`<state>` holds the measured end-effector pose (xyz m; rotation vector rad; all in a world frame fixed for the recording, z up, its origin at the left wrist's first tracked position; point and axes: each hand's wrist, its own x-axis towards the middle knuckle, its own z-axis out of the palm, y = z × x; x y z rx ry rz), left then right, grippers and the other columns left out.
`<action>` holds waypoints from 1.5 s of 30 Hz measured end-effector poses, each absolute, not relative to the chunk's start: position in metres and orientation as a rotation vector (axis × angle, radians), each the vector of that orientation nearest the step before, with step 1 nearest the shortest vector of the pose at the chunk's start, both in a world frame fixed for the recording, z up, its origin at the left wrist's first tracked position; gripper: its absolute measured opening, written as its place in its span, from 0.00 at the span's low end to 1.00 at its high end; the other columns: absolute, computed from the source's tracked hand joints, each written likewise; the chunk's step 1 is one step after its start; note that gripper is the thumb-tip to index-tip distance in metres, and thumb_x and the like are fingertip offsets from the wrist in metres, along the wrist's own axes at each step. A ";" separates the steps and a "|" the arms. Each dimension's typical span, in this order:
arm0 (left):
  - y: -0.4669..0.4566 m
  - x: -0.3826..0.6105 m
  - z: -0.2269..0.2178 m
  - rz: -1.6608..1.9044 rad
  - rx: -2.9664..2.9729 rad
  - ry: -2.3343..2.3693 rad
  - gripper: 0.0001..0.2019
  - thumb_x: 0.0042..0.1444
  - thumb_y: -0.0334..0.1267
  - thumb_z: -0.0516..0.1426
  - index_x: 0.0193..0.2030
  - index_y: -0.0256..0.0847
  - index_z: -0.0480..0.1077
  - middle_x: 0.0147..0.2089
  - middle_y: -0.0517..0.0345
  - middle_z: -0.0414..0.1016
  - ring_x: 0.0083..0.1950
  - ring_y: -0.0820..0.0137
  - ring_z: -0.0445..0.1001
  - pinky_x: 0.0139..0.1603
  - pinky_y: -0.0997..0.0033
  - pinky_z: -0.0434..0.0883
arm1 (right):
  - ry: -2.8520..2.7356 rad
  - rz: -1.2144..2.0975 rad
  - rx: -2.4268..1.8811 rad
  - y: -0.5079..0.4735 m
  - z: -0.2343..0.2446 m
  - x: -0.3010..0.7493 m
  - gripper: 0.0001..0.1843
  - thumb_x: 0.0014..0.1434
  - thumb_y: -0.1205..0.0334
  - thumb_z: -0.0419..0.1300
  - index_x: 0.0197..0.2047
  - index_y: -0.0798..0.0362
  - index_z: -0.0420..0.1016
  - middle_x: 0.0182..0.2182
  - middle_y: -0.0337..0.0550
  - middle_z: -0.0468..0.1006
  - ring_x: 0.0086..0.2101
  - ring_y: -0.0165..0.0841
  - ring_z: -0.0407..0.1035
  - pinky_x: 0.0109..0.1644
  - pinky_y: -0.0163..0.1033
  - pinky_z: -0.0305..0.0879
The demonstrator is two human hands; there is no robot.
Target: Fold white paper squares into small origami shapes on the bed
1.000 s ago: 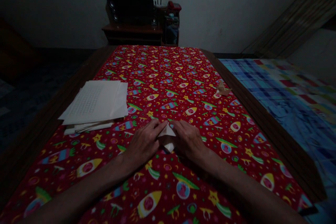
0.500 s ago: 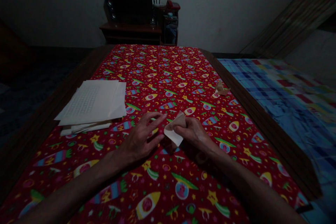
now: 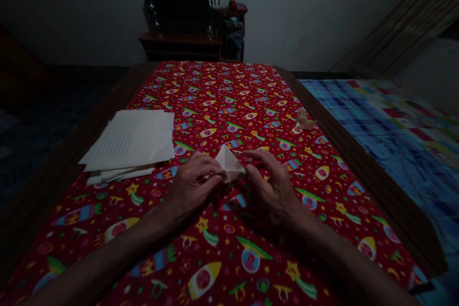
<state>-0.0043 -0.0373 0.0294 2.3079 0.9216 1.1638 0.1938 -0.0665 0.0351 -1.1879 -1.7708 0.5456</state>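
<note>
The left hand [image 3: 193,181] is pinching a small, pale, diamond-shaped folded paper [image 3: 226,158] by its left side, over the red rocket-print cloth [image 3: 229,253] — the right hand [image 3: 278,184] is holding thumb and fingers apart, gripping nothing, just beside the paper's right corner.

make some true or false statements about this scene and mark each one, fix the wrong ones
1. The left hand grips the folded paper. True.
2. The right hand is clenched into a fist. False: its fingers and thumb are apart, close to the paper.
3. The stack of sheets lies to the right of both hands. False: it lies to the left of them.
4. A small brown folded piece lies near the right edge of the tablecloth. True.
5. The tablecloth is plain blue. False: it is red with rockets and stars.
</note>
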 end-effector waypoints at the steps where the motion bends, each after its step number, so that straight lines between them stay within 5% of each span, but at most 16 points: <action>1: -0.037 -0.004 0.030 1.148 2.244 0.934 0.07 0.55 0.32 0.57 0.28 0.39 0.73 0.31 0.57 0.74 0.35 0.70 0.70 0.36 0.71 0.67 | -1.846 0.423 -1.144 -0.069 0.040 0.195 0.16 0.60 0.59 0.56 0.50 0.52 0.69 0.46 0.49 0.72 0.46 0.37 0.67 0.46 0.43 0.66; 12: -0.042 0.001 0.025 1.049 2.039 0.802 0.10 0.57 0.35 0.56 0.27 0.39 0.75 0.29 0.58 0.74 0.34 0.71 0.71 0.36 0.73 0.68 | -1.998 0.527 -1.049 -0.070 0.032 0.195 0.06 0.60 0.63 0.57 0.32 0.54 0.72 0.32 0.43 0.72 0.34 0.31 0.66 0.37 0.38 0.65; 34: -0.047 0.001 0.020 0.988 2.284 0.721 0.04 0.58 0.32 0.56 0.33 0.36 0.72 0.30 0.57 0.72 0.33 0.72 0.69 0.35 0.74 0.66 | -2.247 0.199 -1.120 -0.077 0.024 0.193 0.02 0.58 0.64 0.56 0.35 0.54 0.67 0.35 0.45 0.71 0.36 0.35 0.62 0.37 0.39 0.57; 45: -0.048 -0.011 0.027 1.150 2.882 0.699 0.06 0.58 0.27 0.53 0.40 0.35 0.69 0.35 0.51 0.74 0.38 0.66 0.68 0.39 0.65 0.67 | -2.213 -0.106 -1.074 -0.072 0.022 0.201 0.03 0.59 0.68 0.57 0.36 0.52 0.72 0.36 0.44 0.68 0.37 0.33 0.59 0.36 0.37 0.58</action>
